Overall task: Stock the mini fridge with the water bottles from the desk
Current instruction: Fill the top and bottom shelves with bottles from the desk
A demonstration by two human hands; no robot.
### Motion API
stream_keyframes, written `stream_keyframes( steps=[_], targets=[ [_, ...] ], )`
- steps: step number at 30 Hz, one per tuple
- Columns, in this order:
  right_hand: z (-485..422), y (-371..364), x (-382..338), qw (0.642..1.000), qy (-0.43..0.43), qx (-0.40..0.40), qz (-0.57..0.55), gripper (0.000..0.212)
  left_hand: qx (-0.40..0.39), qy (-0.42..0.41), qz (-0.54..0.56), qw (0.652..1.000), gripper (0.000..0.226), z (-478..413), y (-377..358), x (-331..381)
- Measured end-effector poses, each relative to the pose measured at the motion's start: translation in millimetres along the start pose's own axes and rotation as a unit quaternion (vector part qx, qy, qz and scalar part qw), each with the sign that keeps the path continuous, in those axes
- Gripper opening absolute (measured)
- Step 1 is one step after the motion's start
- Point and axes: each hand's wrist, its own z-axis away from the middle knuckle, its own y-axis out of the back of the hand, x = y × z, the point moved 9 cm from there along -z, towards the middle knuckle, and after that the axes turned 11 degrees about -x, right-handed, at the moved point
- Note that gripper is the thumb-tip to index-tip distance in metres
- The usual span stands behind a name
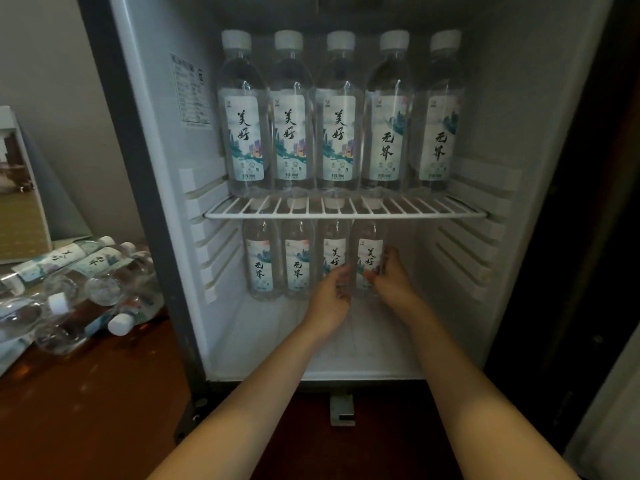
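Five bottles are lined up on the wire shelf [346, 213] of the mini fridge [519, 133], and four more are standing on the fridge floor below, so the job looks well past halfway. The fourth bottle on the bottom row [369, 261] is being settled in from both sides: the left hand [334, 292] is cupped loosely against its left side, also brushing the third bottle [333, 252], and the right hand [393, 277] is curled partway around its right side. Neither hand is fully closed, and whether the bottle is actually gripped or just being steadied can't be told for sure.

More bottles are left lying on the surface [86, 393] to the left of the fridge, in a loose pile [69, 289] just beside the frame.

What could go wrong from here, probably:
- The bottles are packed touching each other, so if this one is nudged sideways its neighbours could be toppled like dominoes.
- The caps sit right under the wire shelf, so a tilted bottle could get snagged on it.
- The pile outside is lying on its side, so a careless grab could send a few rolling off.

One slot looks free at the right of the bottom row.
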Motion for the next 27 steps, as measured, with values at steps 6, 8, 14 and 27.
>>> stream_keyframes(
  steps=[6,8,14,27],
  targets=[
    [20,-3,3,0.998,-0.02,0.053,-0.004,0.072,0.006,0.002,0.007,1.0,0.05,16,10,5],
    [40,9,-10,0.986,-0.002,0.164,0.025,0.053,0.014,0.002,0.007,1.0,0.046,27,19,9],
    [72,-49,-43,0.996,0.015,0.08,-0.042,0.008,0.041,0.0,0.005,0.999,0.03,86,59,19],
    [163,-258,-132,0.968,0.092,-0.188,-0.139,0.018,0.165,0.043,-0.003,0.985,0.027,263,201,-6]
  ],
)
